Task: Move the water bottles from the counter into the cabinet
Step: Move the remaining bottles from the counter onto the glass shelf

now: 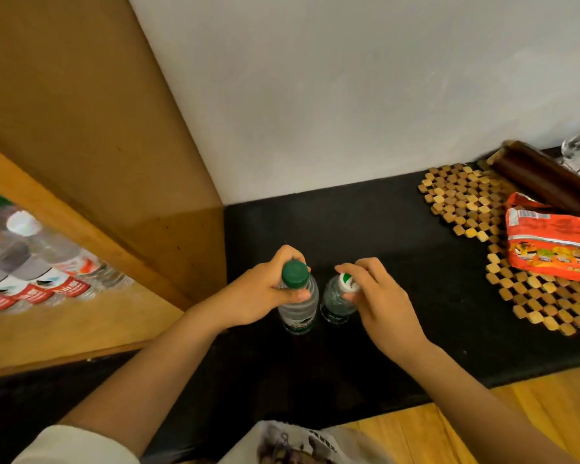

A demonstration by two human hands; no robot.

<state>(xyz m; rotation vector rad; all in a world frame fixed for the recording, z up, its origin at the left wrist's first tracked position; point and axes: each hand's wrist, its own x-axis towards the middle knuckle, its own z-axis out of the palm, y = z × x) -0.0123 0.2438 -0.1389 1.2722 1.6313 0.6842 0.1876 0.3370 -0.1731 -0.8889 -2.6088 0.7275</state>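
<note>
At far left, cabinet (81, 135): brown wood, its open shelf already crowded with clear bottles (31, 276) bearing red labels and white or red caps.
Wall (349, 95): plain grey-white, rising behind the worktop.
Worktop (365, 229): black, with a pale wooden floor showing past its near edge.
Left hand (262, 293): fingers curled round the neck of the green-capped bottle (298, 303), which stands upright on the worktop.
Right hand (379, 296): fingertips pinching the cap of the white-capped bottle (340, 299), upright just beside the first.
Wooden mat (476, 209): a lattice of small tan tiles, well apart at right.
Orange packet (553, 249): lying on the mat.
Dark wooden box (543, 179): behind the packet, against the wall.
</note>
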